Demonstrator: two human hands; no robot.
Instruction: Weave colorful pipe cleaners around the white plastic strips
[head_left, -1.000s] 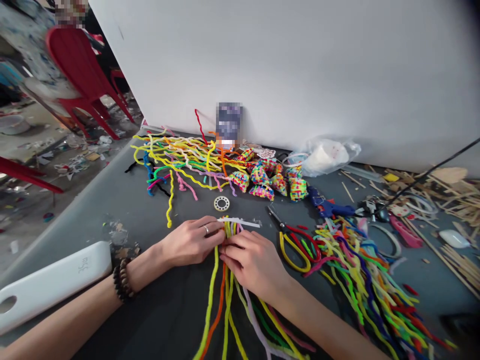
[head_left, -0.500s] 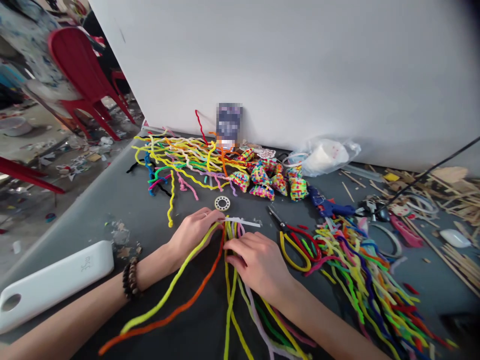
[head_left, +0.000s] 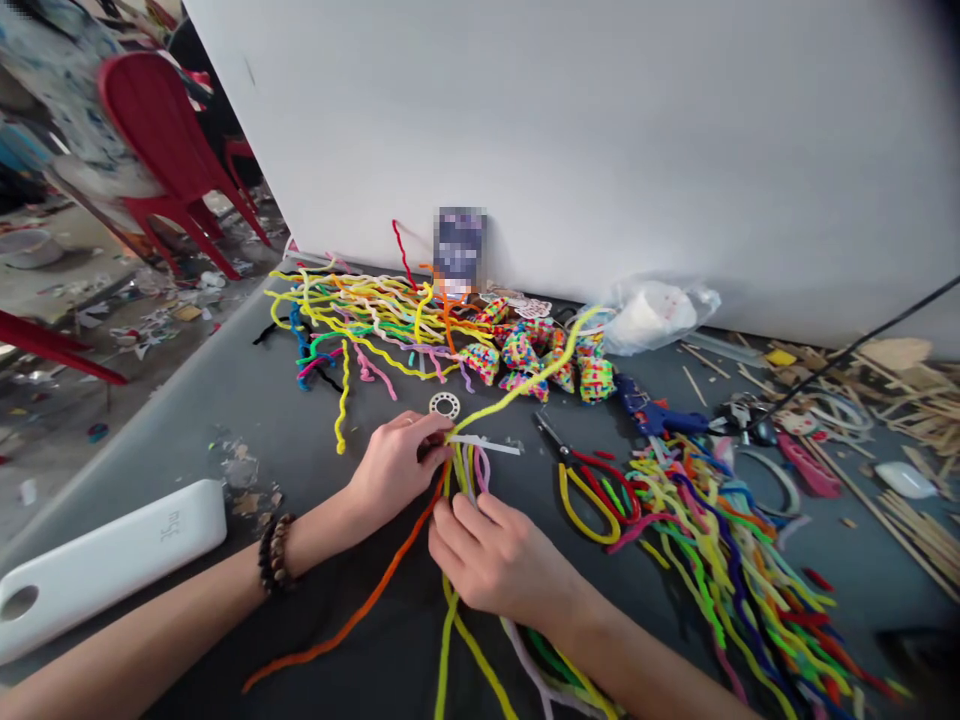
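Note:
My left hand (head_left: 397, 465), with beads at its wrist, is closed in a pinch on a yellow pipe cleaner (head_left: 525, 388) at the left end of a thin white strip (head_left: 495, 445). That pipe cleaner points up and right, across the table. From the strip hang several more pipe cleaners in yellow, lilac and green. An orange pipe cleaner (head_left: 352, 622) trails down to the left from under my left fingers. Just below the strip, my right hand (head_left: 499, 555) has its fingers curled around the hanging pipe cleaners; its fingertips are partly hidden.
Scissors (head_left: 568, 470) and a heap of pipe cleaners (head_left: 720, 560) lie to the right. Behind are colourful woven bundles (head_left: 519, 348), a white ring (head_left: 444, 405) and a blue glue gun (head_left: 660, 412). A white handheld device (head_left: 112, 565) sits left. A person sits by a red chair (head_left: 154, 120).
The yellow pipe cleaner, which hung down to the left, now stretches up and right over the strip. My right hand has moved slightly down and left.

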